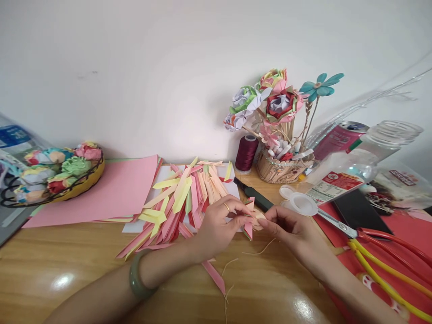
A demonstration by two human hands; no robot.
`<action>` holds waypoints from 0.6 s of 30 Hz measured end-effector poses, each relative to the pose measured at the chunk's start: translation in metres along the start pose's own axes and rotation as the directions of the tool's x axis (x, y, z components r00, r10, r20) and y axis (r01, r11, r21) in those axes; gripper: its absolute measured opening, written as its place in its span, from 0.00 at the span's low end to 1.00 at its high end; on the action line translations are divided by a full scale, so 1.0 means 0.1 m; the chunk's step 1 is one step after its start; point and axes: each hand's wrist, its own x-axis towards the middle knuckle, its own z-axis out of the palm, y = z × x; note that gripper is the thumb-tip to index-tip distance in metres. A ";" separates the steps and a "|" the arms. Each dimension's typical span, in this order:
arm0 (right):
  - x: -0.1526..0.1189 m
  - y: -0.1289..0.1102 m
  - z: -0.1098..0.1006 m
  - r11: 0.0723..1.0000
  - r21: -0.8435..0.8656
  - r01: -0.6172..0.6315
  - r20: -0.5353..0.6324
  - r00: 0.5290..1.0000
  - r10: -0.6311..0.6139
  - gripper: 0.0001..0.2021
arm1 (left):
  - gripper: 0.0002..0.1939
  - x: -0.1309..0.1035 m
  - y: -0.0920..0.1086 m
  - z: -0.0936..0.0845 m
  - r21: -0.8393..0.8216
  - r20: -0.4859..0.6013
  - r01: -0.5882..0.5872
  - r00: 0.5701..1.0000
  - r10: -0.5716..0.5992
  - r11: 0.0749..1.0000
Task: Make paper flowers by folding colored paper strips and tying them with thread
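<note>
Between my two hands is a small folded-paper flower (259,220), peach in the middle with pink strips at its left side. My left hand (224,222), with a ring and a green bangle on that arm, pinches the pink strips. On the other side my right hand (286,225) has thumb and fingers closed on the peach paper. Fingertips cover part of the piece. A thin tan string (259,251) lies on the table below it. Behind my left hand spreads a pile of folded paper strips (182,193) in pink, yellow and peach.
Pink paper sheets (111,193) and a basket of paper flowers (77,191) are at left. At the back stand a maroon thread spool (246,154) and a pot of paper flowers (283,168). Red-handled scissors (357,234), a clear plastic jar (357,164) and red paper (408,229) crowd the right.
</note>
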 end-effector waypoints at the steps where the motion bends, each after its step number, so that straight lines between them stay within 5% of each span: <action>1: 0.00 0.00 -0.01 1.000 -0.007 -0.005 -0.005 1.000 0.005 0.15 | 0.01 0.00 0.00 0.00 -0.017 0.004 0.029 1.000 -0.029 0.999; 18: 0.01 0.04 -0.06 1.000 0.008 -0.026 -0.023 0.999 0.026 0.15 | 0.03 0.02 0.03 -0.02 -0.047 0.045 0.076 0.996 -0.074 0.996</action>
